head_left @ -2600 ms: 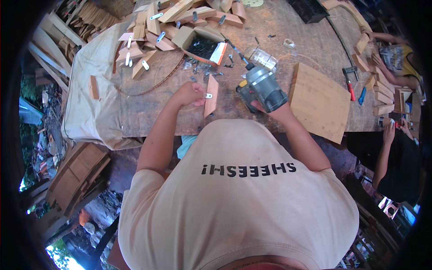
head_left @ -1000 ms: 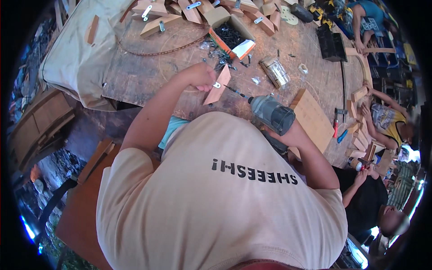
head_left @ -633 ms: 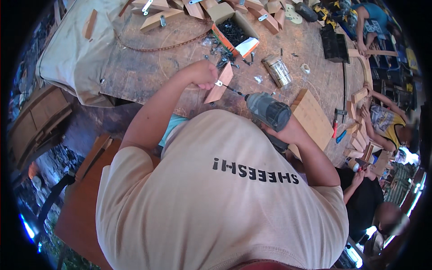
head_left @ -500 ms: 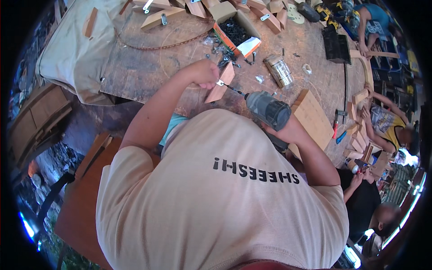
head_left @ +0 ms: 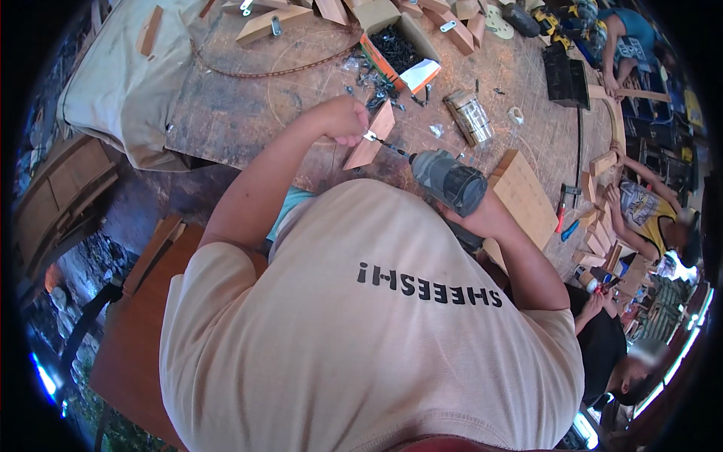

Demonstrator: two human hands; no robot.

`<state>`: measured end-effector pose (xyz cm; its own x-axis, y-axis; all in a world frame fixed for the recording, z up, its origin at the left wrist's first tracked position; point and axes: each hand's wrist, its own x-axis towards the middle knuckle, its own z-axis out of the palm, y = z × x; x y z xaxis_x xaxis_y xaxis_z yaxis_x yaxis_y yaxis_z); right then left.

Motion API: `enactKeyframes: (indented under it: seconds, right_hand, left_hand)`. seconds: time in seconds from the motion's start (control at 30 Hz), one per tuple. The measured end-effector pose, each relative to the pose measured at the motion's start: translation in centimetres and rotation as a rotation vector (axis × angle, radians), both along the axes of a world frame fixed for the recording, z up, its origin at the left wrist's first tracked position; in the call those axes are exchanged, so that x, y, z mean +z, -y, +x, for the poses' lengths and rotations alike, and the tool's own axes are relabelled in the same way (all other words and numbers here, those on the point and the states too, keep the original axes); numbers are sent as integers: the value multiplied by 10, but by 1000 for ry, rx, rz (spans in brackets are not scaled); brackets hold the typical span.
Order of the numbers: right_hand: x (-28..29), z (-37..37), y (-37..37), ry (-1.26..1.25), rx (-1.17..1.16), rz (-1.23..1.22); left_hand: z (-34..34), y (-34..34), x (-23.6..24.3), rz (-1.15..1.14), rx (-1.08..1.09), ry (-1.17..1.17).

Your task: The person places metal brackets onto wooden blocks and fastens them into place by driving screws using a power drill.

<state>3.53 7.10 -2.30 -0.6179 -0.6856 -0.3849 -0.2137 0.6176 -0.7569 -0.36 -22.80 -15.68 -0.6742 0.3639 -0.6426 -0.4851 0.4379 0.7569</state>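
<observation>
Workshop clutter rings the view: co-worker in blue [head_left: 636, 30] at 2 o'clock, co-worker in a yellow-edged top [head_left: 640, 211] at 3, co-worker in black [head_left: 606, 343] at 4, red-brown board [head_left: 143, 339] at 8. Bench [head_left: 248, 113] runs from 10 round to 3, worn brown top, scuffed; pale cloth [head_left: 113, 98] drapes its 10 o'clock end.

Progress, my read: batch is partway. Wood pieces heap up from 11 to 1; a few carry metal plates, e.g. the plated piece [head_left: 260, 29] at 11. Frame edge cuts the heap, so can't count done vs left.

Flat wood panel [head_left: 523, 200] lies near 3. Open carton [head_left: 382, 64] of dark small parts sits at 12, some spilled beside it.

Current unit looks mid-fastening. Driver [head_left: 448, 181] is gripped in the right hand [head_left: 486, 218]. Angled block [head_left: 381, 124] sits closer in at 12. Bit [head_left: 395, 148] comes in from 4 o'clock, tip at the small pale plate [head_left: 369, 135] on the block's face. Left hand [head_left: 345, 122] has fingers curled together at the plate's 9 o'clock end; can't tell if pinching or bracing. Plate's placed, probably not secured; any screw is too small to see.
</observation>
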Motion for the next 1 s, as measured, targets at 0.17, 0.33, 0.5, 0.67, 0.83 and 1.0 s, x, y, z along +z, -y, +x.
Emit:
enactKeyframes:
  seconds: [0.17, 0.33, 0.5, 0.67, 0.83, 1.0]
  right_hand:
    - [1, 0, 1, -45, 22, -15]
    - [1, 0, 0, -14, 14, -26]
    - [0, 0, 0, -88, 46, -2]
    - [2, -3, 2, -64, 59, 18]
    - [9, -11, 8, -88, 88, 52]
    - [33, -29, 26, -16, 137, 189]
  left_hand:
    - [0, -1, 0, 3, -3, -5]
    - [0, -1, 4, -1, -4, -4]
    - [-1, -2, 4, 0, 2, 1]
    - [-1, -1, 5, -8, -7, -2]
    - [0, -1, 7, -16, 5, 13]
    - [0, -1, 8, -5, 11, 0]
